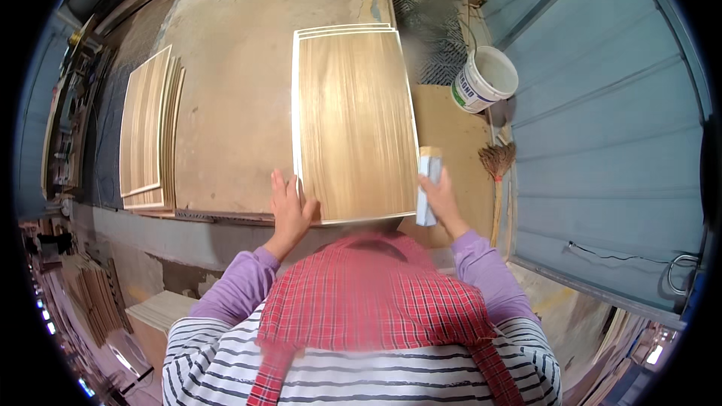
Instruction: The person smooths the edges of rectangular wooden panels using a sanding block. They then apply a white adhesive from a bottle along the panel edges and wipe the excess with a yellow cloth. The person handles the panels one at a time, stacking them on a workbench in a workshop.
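At centre frame, a tall wood-grain veneered panel with pale edges (353, 124) lies on a dusty brown worktable (233, 68). The person's left hand (289, 207), fingers spread flat, steadies its lower left corner; the right hand (440, 199) wraps closed around a pale rectangular block (429, 184) set against the panel's right edge. Edge work appears under way; next comes a steady stroke along it. Similar panels (150, 131) lie stacked at left, a white plastic bucket (485, 79) at upper right.

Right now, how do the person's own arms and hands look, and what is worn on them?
Both arms wear lilac long sleeves, ribbed at the cuffs. The left hand and right hand are bare: no gloves, rings or watch visible. Nearer the body there is a black-and-white striped top and a red checked apron.
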Motion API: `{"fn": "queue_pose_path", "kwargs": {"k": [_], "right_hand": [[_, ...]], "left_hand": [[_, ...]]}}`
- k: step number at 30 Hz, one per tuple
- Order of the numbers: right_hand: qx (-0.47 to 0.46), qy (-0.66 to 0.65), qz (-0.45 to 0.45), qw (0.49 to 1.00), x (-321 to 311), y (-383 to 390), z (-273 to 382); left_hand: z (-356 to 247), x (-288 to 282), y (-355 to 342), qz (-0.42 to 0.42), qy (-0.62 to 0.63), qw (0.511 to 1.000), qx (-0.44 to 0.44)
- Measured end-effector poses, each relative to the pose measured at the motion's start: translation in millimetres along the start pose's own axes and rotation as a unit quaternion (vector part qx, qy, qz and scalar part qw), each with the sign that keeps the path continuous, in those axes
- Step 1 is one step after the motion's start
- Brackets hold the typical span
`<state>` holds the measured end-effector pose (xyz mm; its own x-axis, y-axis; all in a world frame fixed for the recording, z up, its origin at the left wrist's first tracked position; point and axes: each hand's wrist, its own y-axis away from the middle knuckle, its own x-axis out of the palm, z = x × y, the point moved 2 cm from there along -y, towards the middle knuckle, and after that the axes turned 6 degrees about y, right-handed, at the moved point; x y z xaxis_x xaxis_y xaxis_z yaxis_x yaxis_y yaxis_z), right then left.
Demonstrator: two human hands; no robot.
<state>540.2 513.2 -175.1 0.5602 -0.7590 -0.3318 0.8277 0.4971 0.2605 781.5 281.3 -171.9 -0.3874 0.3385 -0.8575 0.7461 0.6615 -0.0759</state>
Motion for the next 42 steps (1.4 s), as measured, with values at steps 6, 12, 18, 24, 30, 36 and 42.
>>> {"fn": "queue_pose_path", "kwargs": {"k": [6,12,18,24,30,36,42], "right_hand": [[-0.004,-0.029,-0.014,0.999,-19,-126,42],[-0.074,0.096,-0.014,0.993,13,-285,73],[-0.070,0.148,-0.019,0.986,33,-340,99],[-0.098,0.198,-0.011,0.975,39,-351,101],[-0.139,0.243,-0.038,0.959,44,-355,97],[-0.084,0.288,-0.055,0.952,44,-299,84],[-0.055,0.224,-0.033,0.972,16,-134,27]], "left_hand": [[-74,60,-134,0.021,0.040,0.986,0.159],[-113,59,-143,0.126,-0.054,0.974,0.179],[-113,58,-145,0.128,-0.043,0.976,0.170],[-113,63,-148,0.113,-0.004,0.980,0.161],[-112,66,-146,0.116,-0.018,0.979,0.166],[-109,67,-146,0.107,-0.041,0.978,0.173],[-109,71,-143,0.073,-0.015,0.981,0.176]]}}
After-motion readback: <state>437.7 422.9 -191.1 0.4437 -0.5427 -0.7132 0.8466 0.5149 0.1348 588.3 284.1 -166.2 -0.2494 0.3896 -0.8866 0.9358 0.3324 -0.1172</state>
